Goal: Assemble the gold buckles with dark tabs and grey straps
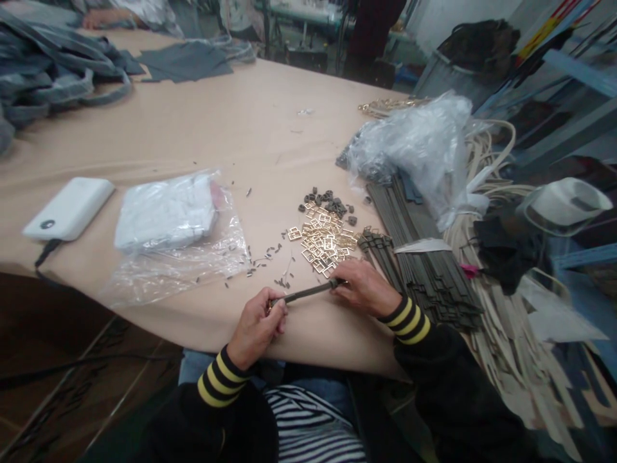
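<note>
A dark narrow strap [308,292] stretches between my two hands, low over the front of the table. My left hand [260,321] is closed around its left end, where a small gold-coloured bit shows at the fingers. At the strap's right end my right hand [361,286] pinches it, close to a pile of gold buckles [325,241]. Small dark loops [337,206] lie just behind the buckles. Bundled dark straps [419,257] rest to the right of my right hand, some with folded ends.
A white power bank [70,209] with a cable and a plastic-wrapped white packet [166,215] lie left. Dark scraps are scattered beside the buckles. Clear plastic bag [414,141] and pale strips [520,347] are right. Grey fabric [58,71] and another person's hand [108,18] are far left.
</note>
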Demonstrator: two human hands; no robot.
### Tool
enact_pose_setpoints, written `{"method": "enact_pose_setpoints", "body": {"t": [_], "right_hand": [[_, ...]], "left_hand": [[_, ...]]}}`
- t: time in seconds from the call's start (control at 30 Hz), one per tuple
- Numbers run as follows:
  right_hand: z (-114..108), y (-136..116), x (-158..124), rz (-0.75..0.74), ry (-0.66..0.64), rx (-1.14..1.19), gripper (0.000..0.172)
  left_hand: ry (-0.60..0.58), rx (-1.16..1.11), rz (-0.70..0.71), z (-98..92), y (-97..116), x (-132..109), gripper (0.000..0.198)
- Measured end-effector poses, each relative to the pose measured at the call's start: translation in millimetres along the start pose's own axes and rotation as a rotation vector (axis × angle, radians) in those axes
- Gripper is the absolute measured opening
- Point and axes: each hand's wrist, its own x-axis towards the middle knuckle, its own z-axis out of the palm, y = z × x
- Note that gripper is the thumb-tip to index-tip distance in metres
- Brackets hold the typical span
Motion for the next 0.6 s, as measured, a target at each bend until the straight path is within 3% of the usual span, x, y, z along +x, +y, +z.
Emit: {"method": "enact_pose_setpoints", "body": {"t": [0.33, 0.6], "right_hand": [[7, -55, 19, -0.107, -0.072, -0.027, 0.013], [-1, -56, 15, 0.012, -0.115, -0.075, 0.023]], "left_hand": [[-0.035, 0.051, 0.020, -4.1, 2, -3, 0.016], [-0.040, 0.016, 0.067, -5.0, -2, -1, 0.016]]}}
